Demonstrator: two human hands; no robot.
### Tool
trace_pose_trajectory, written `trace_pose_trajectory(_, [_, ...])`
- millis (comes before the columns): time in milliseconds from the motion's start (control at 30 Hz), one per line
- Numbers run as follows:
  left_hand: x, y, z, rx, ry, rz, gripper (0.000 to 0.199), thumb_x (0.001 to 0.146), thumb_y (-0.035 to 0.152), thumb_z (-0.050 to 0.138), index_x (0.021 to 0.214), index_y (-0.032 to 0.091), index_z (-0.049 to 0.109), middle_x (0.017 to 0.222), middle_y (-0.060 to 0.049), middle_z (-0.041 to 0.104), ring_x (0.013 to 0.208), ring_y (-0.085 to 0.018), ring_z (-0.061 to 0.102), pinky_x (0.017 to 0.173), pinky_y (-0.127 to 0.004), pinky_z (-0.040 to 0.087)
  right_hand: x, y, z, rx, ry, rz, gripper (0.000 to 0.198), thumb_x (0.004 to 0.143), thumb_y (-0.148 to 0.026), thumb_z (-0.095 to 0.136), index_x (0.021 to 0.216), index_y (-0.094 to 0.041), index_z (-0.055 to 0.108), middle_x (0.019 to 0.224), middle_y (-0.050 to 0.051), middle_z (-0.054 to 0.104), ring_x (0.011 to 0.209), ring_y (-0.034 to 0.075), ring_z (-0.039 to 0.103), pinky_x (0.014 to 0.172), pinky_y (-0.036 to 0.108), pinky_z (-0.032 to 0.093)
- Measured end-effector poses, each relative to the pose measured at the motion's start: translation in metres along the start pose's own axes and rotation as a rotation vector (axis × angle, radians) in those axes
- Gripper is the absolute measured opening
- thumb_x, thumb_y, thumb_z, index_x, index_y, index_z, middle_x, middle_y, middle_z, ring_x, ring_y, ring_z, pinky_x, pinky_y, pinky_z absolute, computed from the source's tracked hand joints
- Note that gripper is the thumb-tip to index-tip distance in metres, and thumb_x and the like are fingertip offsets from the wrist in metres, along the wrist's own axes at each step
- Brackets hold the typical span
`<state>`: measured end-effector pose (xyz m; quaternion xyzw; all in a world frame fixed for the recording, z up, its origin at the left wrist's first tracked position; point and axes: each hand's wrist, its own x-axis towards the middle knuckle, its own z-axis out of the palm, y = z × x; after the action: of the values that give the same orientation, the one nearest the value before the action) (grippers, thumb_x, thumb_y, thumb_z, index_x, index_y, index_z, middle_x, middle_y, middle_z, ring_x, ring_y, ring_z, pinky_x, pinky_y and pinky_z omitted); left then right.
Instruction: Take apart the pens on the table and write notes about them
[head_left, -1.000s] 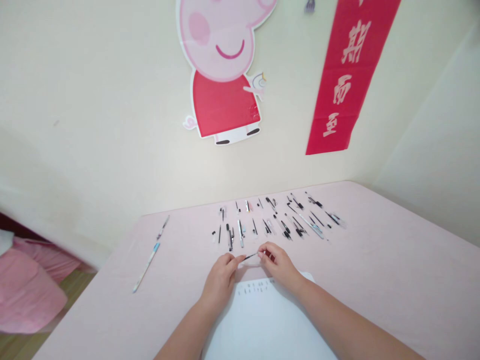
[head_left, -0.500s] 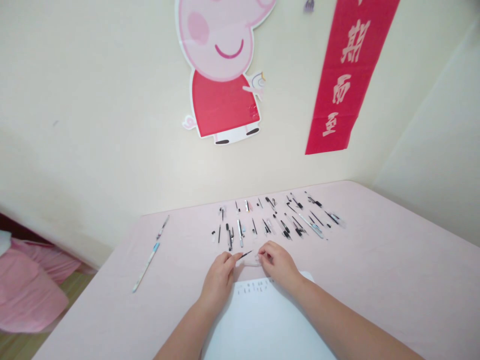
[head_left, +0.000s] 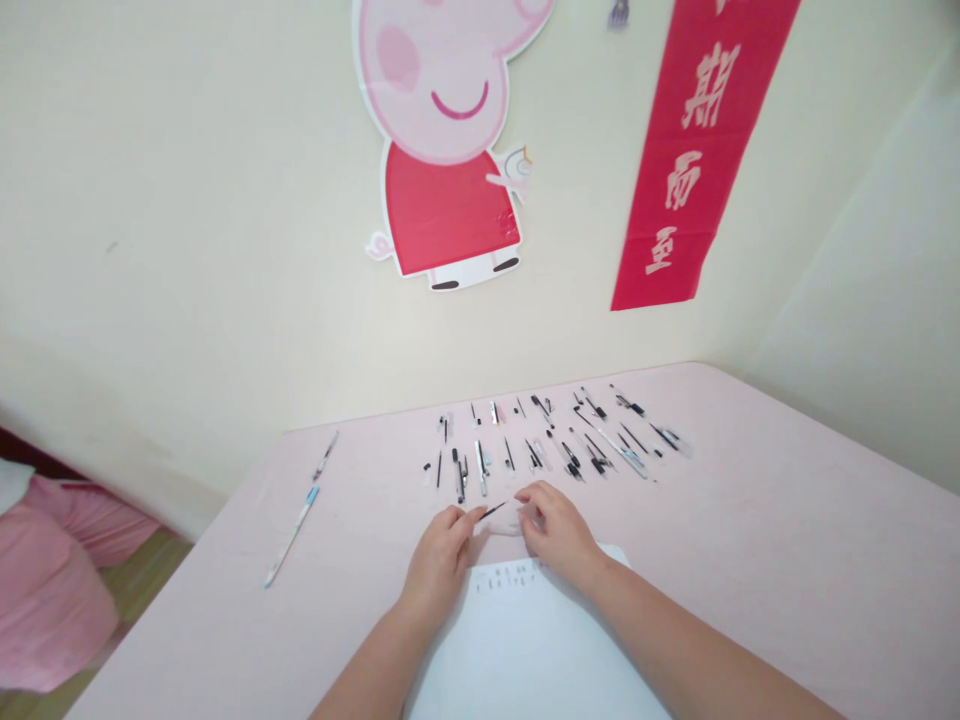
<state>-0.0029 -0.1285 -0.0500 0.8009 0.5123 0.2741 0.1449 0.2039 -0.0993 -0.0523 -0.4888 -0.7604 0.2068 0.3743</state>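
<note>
My left hand (head_left: 442,550) is closed on a thin dark pen refill (head_left: 492,510), whose pointed end sticks out to the right from between thumb and forefinger. Facing it, my right hand (head_left: 553,525) has its thumb and forefinger curved and slightly apart, with nothing visible between the tips. A pale, see-through piece (head_left: 501,529) lies between the hands; its kind is hard to make out. Both wrists rest over the top part of a white sheet or board (head_left: 525,640), which has rows of small dark marks along its upper edge.
Beyond my hands, several pen parts (head_left: 480,468), dark refills, caps and clear barrels, lie in rows on the pink tabletop (head_left: 360,600). To the left are a white and blue pen (head_left: 292,535) and a slimmer pen (head_left: 325,456). A wall (head_left: 225,250) stands behind the table.
The right thumb and forefinger have parted slightly from a pinch. My left hand stays nearly still with the refill.
</note>
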Motion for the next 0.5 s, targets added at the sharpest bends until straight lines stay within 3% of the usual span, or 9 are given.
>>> trace_pose_trajectory(133, [-0.001,0.000,0.001,0.011,0.021,0.037,0.041,0.086,0.011,0.039,0.123,0.020,0.052,0.093,-0.008,0.060,0.087,-0.021,0.055,0.078,-0.035,0.047,-0.001,-0.004,-0.002,0.049,0.069,-0.131,0.030,0.076,-0.008,0.051,0.104,-0.019,0.058,0.100,0.008,0.058,0.094,0.021,0.053,0.085,0.038,0.044])
trace_pose_trajectory(300, [-0.001,0.001,0.002,0.044,0.038,0.075,0.039,0.086,0.013,0.042,0.124,0.021,0.051,0.094,-0.008,0.062,0.088,-0.022,0.056,0.077,-0.036,0.049,-0.001,-0.014,-0.005,0.043,-0.034,-0.316,0.021,0.080,-0.013,0.055,0.097,-0.021,0.065,0.097,0.008,0.062,0.094,0.021,0.053,0.084,0.039,0.044])
trace_pose_trajectory(500, [-0.001,0.001,0.002,0.038,0.047,0.131,0.039,0.087,0.015,0.042,0.126,0.022,0.049,0.095,-0.008,0.062,0.088,-0.021,0.057,0.077,-0.036,0.050,0.000,-0.016,-0.005,0.051,-0.023,-0.311,0.014,0.081,-0.015,0.058,0.091,-0.020,0.067,0.094,0.007,0.064,0.091,0.021,0.053,0.081,0.038,0.045])
